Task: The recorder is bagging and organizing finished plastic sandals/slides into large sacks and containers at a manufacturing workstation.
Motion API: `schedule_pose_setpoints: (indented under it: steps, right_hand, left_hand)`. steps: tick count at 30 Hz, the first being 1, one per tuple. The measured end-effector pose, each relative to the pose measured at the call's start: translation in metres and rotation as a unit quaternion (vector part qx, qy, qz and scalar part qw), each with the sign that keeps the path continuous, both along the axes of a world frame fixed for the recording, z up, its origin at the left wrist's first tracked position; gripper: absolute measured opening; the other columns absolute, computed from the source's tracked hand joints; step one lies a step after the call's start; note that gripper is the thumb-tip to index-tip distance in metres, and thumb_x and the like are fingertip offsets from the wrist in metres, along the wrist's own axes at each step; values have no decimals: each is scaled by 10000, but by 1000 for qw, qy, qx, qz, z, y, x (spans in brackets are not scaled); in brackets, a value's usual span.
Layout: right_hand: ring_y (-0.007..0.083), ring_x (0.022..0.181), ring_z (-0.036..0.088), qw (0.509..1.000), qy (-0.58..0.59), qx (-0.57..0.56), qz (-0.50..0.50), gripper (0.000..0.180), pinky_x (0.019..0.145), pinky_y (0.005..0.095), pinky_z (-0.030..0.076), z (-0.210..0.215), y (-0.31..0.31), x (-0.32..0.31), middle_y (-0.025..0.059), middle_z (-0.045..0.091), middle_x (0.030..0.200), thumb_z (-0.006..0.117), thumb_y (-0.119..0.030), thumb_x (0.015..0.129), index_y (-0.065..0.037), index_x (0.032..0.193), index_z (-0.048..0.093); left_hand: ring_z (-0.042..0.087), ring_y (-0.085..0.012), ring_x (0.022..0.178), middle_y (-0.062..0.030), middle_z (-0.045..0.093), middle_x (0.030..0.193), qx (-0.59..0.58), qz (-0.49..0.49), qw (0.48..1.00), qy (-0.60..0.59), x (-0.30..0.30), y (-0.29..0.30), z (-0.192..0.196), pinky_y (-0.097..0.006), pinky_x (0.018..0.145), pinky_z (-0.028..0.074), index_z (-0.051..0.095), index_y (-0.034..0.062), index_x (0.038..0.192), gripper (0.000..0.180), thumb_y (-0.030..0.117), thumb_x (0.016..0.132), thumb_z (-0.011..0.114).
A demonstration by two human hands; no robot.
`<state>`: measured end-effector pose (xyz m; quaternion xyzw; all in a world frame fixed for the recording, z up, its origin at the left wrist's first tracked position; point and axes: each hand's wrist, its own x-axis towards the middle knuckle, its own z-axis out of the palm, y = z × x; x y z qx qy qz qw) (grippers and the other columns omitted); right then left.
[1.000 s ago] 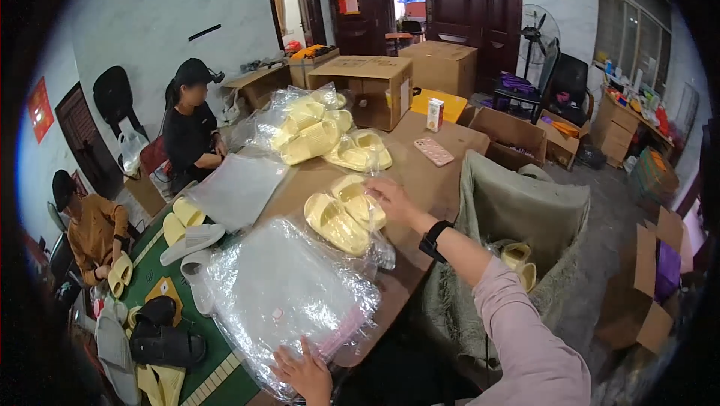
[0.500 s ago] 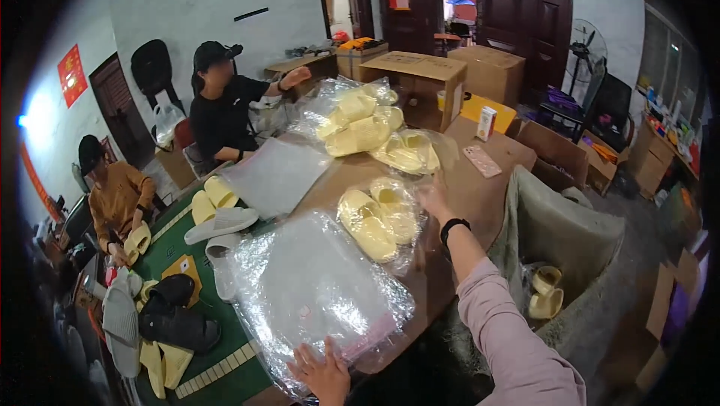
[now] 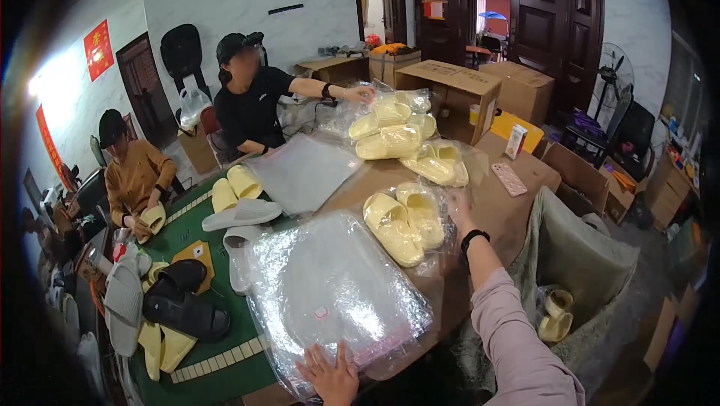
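Observation:
My left hand (image 3: 330, 377) lies flat, fingers spread, on a stack of clear plastic bags (image 3: 330, 286) at the table's near edge. Beyond the stack is a pair of pale yellow slippers (image 3: 405, 224) in a clear bag. My right hand (image 3: 459, 209) is at the right side of that bag, fingers stretched out and slightly blurred; it grips nothing that I can make out. Farther back, more bagged yellow slippers (image 3: 390, 142) are piled up. A co-worker's hand (image 3: 360, 94) reaches to the top of this pile.
Left on the green mat (image 3: 225, 293) lie loose grey slippers (image 3: 241, 214), black slippers (image 3: 184, 305) and yellow ones. A flat clear sheet (image 3: 307, 169) lies mid-table. At right are a phone (image 3: 510, 179), a small carton (image 3: 516, 142) and a large sack (image 3: 581, 248) holding yellow slippers. Another person (image 3: 135, 169) sits far left.
The view has swung, so the scene sits farther right in it. The co-worker's arm has stretched out to the slipper pile. My left hand still rests on the bag stack.

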<state>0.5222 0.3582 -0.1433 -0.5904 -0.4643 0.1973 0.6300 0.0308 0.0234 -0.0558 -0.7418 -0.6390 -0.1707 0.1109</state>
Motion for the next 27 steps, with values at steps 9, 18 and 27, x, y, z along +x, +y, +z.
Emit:
schedule_pose_setpoints:
  steps: [9,18,27]
  right_hand:
    - [260,736,598,981,-77,59,-168,200,740,282,468,168,-80,-84,132,648,798,513,-50,817,-38,931,677]
    - [205,603,554,927,-297,190,-125,174,578,299,431,261,-183,-73,107,588,661,569,-62,781,-38,909,684]
    - [63,525,457,954,-9,81,-288,168,487,247,370,332,-307,-3,-21,564,607,617,-125,781,29,802,681]
  left_hand:
    - [236,-443,1285,-279,321,1337,-40,-6,999,-10,0,-3,0,-615,1047,93,460,240,1306,450,286,859,475]
    - [221,-414,1309,-268,312,1364,-15,7,1000,6,-1,0,-10,-578,1070,67,424,244,1338,431,321,917,381]
    - [235,-376,1308,-234,283,1394,15,6,999,39,-6,-1,-14,-561,1076,102,401,242,1353,507,287,856,489]
